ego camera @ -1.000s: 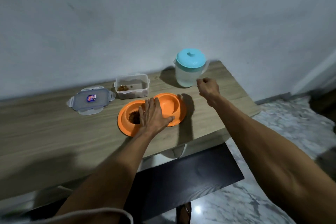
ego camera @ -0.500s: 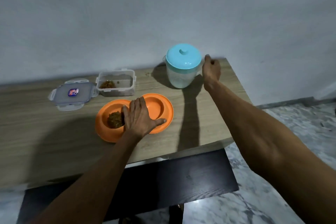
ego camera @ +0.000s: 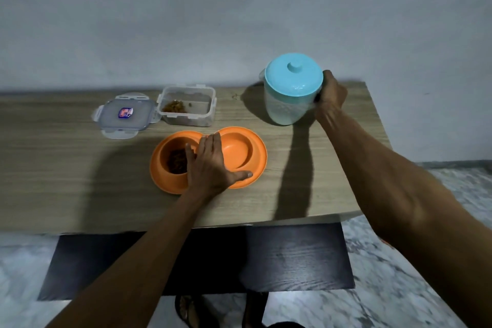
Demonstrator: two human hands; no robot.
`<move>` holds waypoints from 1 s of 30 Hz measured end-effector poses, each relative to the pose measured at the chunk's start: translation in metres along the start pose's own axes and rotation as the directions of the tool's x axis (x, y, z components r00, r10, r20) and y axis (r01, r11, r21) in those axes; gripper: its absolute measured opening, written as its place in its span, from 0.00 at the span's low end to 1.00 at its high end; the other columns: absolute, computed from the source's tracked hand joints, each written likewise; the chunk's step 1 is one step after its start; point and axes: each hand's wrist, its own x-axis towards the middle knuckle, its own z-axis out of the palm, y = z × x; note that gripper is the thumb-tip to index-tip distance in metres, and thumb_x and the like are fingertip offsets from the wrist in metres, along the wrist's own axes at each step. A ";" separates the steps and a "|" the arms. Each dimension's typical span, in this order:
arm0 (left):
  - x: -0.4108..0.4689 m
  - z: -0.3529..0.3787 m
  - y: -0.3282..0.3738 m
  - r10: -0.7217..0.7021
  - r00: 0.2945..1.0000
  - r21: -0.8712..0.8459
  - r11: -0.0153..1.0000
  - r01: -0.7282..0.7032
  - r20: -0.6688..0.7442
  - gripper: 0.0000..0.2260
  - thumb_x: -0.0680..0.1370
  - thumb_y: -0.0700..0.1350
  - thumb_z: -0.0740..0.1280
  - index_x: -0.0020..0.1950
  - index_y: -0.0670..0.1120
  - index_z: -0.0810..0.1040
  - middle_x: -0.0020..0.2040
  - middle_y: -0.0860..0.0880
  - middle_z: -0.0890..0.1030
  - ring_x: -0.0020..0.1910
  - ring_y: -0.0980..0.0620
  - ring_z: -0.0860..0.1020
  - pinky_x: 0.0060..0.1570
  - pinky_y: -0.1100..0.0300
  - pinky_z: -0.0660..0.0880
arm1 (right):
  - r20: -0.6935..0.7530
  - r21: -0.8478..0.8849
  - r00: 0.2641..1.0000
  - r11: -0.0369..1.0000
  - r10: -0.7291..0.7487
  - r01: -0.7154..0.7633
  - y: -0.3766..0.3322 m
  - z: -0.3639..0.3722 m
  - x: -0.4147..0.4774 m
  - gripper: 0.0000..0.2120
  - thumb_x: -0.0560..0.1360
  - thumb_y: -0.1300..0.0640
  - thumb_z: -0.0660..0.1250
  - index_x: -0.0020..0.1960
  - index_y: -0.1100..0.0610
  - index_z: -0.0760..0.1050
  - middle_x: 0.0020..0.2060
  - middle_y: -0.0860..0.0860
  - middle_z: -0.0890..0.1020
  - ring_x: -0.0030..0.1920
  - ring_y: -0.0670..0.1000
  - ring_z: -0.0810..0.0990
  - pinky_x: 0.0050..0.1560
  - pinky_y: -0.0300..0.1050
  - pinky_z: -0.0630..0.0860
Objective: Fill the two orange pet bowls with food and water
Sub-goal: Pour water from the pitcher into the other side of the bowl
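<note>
Wooden table [ego camera: 66,181] against a grey wall [ego camera: 159,21] carries the orange double bowl [ego camera: 239,152] at its middle, kibble [ego camera: 177,165] in the left well; the left hand [ego camera: 210,165] lies flat across it, fingers straight and together, thumb splayed. Near the far right corner the right hand [ego camera: 330,96] curls round the jug [ego camera: 287,106], apparently its handle.

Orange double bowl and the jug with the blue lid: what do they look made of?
Likely moulded plastic for the orange double bowl: smooth, soft sheen, uniform colour. The jug looks like translucent frosted plastic, its blue lid opaque and glossy.
</note>
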 end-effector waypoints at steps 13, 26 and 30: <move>-0.002 0.007 -0.008 0.013 0.999 0.006 1.000 -0.013 -0.038 0.57 0.58 0.79 0.59 0.70 0.35 0.70 0.69 0.37 0.75 0.71 0.36 0.71 0.64 0.29 0.63 | 0.003 -0.010 1.000 1.000 0.012 -0.012 -0.005 -0.008 -0.013 0.05 0.65 0.57 0.71 0.33 0.56 0.75 0.32 0.49 0.79 0.33 0.49 0.76 0.30 0.40 0.71; -0.003 -0.006 -0.007 -0.075 0.994 -0.035 0.996 0.078 0.085 0.56 0.64 0.76 0.64 0.80 0.43 0.51 0.80 0.44 0.57 0.80 0.44 0.48 0.73 0.36 0.38 | 0.047 -0.075 0.998 0.996 -0.041 0.044 -0.010 -0.023 -0.040 0.07 0.59 0.54 0.70 0.29 0.55 0.73 0.27 0.47 0.75 0.34 0.50 0.72 0.34 0.45 0.68; -0.004 -0.004 -0.008 -0.057 0.995 -0.045 0.997 0.061 0.085 0.55 0.65 0.76 0.65 0.79 0.42 0.52 0.80 0.43 0.57 0.80 0.43 0.48 0.73 0.36 0.39 | 0.095 -0.123 0.993 0.990 -0.063 0.074 -0.006 -0.029 -0.050 0.07 0.63 0.55 0.70 0.33 0.56 0.74 0.30 0.49 0.75 0.34 0.49 0.71 0.32 0.43 0.67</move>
